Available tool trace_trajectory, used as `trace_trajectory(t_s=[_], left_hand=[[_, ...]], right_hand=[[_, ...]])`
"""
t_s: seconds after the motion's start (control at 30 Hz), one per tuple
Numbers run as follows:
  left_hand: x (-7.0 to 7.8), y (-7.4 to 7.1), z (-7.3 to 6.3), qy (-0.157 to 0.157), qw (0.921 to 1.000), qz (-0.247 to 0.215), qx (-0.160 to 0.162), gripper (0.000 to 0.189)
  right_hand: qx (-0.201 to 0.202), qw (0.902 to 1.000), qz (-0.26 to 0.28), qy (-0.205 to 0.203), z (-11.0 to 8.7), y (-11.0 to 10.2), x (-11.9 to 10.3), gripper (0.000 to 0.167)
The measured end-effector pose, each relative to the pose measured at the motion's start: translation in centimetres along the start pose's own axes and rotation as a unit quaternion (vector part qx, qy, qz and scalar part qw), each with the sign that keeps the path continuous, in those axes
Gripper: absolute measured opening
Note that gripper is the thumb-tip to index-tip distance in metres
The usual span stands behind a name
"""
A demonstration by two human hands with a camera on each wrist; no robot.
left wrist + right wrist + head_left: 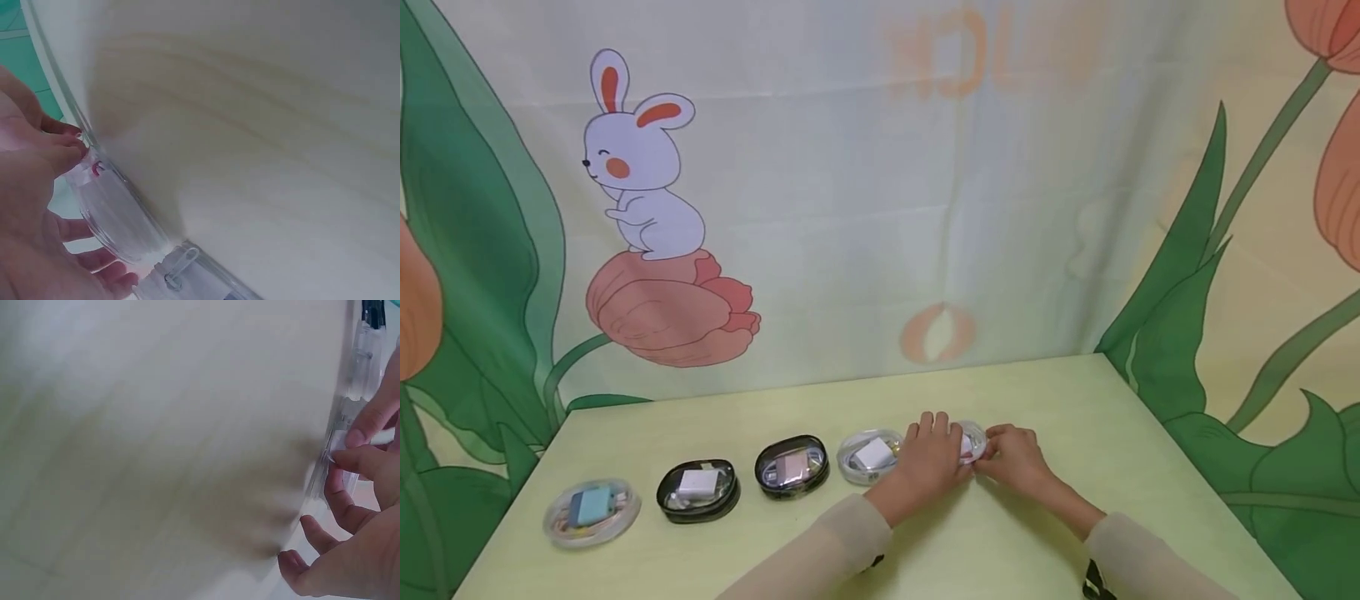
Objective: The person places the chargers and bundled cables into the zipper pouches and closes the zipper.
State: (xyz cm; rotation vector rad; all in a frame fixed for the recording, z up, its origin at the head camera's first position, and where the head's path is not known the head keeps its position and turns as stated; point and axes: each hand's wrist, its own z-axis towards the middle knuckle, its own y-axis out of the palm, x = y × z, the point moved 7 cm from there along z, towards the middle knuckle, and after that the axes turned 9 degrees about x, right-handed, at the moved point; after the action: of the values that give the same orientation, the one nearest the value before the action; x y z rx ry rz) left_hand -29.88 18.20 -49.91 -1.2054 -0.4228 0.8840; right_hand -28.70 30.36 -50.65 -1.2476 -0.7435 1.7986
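My left hand [931,460] holds a clear oval zip case [976,440] at the right end of a row of cases. Its fingers lie over the top and far side, with the thumb on the near side. At the case's right edge is my right hand [1018,460], pinching what looks like a small zipper pull [332,458] between thumb and finger. Something white and a bit of red show inside the case; the left hand hides much of it. Just left stands another clear case [847,467] with a white charger plug [874,454] in it.
Farther left on the pale green table [760,550] stand a black-rimmed case [816,483] with a pink plug, another black-rimmed case [700,515] with a white plug, and a clear case [568,537] with a blue plug. A printed curtain [835,250] hangs behind the table.
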Motion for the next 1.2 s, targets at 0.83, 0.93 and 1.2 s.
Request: trace_trajectory(t_s=[0.83,0.93,1.2], left_hand=[[1.0,1.6,-0.3,-0.002,0.9972,-0.008,-0.074,0.057],[1.2,1.4,-0.8,0.017,0.9971,0.001,-0.074,0.054],[1.5,0.6,-1.4,0.078,0.9939,0.036,-0.070,0.046]], right_hand=[[0.102,0.9756,-0.082,-0.176,-1.3,-1.4,-1.1,0.018],[0.103,0.9739,-0.108,-0.171,-0.9,-1.6,-0.5,0.017],[0.083,0.9768,-0.104,-0.168,0.3,-1.6,0.8,0.015]])
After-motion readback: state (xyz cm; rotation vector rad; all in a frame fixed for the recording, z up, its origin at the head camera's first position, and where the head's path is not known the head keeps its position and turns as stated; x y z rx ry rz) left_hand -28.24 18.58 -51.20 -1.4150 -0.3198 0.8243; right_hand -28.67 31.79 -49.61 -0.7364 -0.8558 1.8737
